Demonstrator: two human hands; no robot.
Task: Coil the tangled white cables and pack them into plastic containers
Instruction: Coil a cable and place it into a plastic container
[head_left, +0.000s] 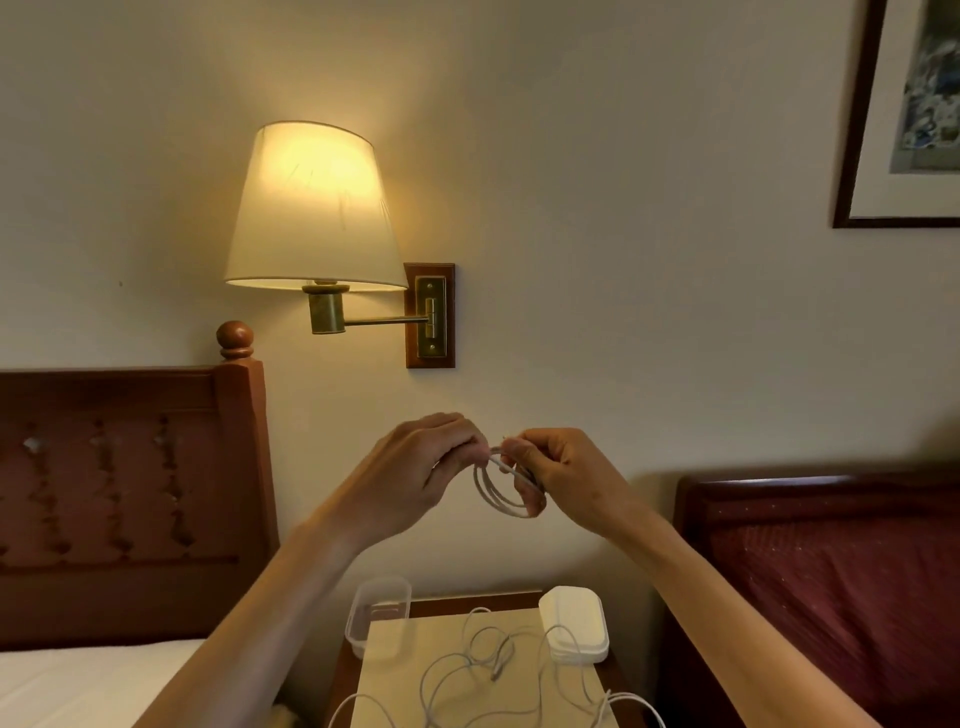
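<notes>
Both hands, left hand (415, 470) and right hand (561, 480), pinch one coiled cable (501, 488); loose cables (467, 675) at 6 o'clock; clear box (379, 618) looks empty.

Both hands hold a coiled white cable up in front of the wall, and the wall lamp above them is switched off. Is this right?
Not quite: the head view shows the wall lamp switched on, its shade glowing. The rest holds: the left hand and right hand hold the coiled white cable up.

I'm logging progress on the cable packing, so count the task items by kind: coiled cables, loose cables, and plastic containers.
Coiled cable, held up by both hands: 1
Loose tangled cables on the table: separate count unclear, at least 1
Open clear container: 1
Lidded white container: 1
Total: at least 4
</notes>
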